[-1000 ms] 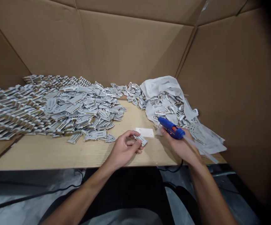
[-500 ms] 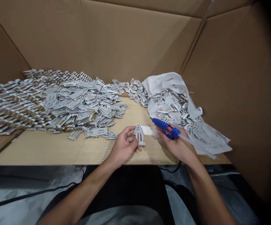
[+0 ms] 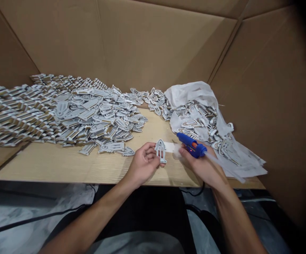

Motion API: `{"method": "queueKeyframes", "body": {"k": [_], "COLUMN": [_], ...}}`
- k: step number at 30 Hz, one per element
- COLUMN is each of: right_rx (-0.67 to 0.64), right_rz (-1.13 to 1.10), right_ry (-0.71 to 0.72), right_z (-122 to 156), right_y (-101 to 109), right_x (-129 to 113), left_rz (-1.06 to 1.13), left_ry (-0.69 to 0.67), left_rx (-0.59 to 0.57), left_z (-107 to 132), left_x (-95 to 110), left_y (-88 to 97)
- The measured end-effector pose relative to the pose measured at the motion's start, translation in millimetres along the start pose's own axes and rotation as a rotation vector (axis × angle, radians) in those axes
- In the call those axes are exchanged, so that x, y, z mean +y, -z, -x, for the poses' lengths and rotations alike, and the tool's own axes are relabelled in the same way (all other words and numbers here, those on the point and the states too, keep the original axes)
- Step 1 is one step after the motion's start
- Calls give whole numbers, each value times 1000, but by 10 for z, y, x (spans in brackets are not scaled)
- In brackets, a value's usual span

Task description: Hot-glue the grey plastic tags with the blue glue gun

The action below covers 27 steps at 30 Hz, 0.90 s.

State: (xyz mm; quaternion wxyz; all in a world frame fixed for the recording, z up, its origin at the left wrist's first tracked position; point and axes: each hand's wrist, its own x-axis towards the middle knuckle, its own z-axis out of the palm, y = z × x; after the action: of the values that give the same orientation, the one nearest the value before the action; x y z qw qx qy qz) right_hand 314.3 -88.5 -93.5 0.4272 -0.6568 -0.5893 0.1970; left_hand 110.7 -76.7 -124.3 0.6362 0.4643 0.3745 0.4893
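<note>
Holding one pointed grey cutout (image 3: pixel 160 151) pinched in the left hand's (image 3: pixel 142 165) fingers, over the tabletop (image 3: pixel 70 168) by the white strip (image 3: pixel 170 147); right hand (image 3: pixel 206 168) has its fingers wrapped round the blue glue gun (image 3: pixel 190 144), nozzle apart from the piece. Reads as lining up for glue, no bead discernible at this size. Next move likely calls for a steady left pinch and the nozzle angled onto the cutout, clear of fingertips.
</note>
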Motion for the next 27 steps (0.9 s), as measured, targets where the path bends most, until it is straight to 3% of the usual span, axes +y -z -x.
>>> {"method": "queueKeyframes", "body": {"k": [7, 12, 17, 21, 27], "right_rx": [-17, -63, -75, -60, -137], "right_rz": [36, -181, -333, -193, -81], "right_ry": [0, 0, 21, 90, 311], "right_z": [-20, 31, 90, 123, 175], "right_y": [15, 44, -76, -179, -188], "right_x": [58, -82, -101, -32, -89], "left_rz": [9, 7, 11, 11, 3], "left_ry": [-11, -23, -21, -17, -26], "left_rx": [-33, -66, -85, -112, -151], "left_z": [-9, -16, -19, -7, 9], "left_x": [-13, -47, -80, -88, -85], "left_y": [5, 23, 35, 35, 33]}}
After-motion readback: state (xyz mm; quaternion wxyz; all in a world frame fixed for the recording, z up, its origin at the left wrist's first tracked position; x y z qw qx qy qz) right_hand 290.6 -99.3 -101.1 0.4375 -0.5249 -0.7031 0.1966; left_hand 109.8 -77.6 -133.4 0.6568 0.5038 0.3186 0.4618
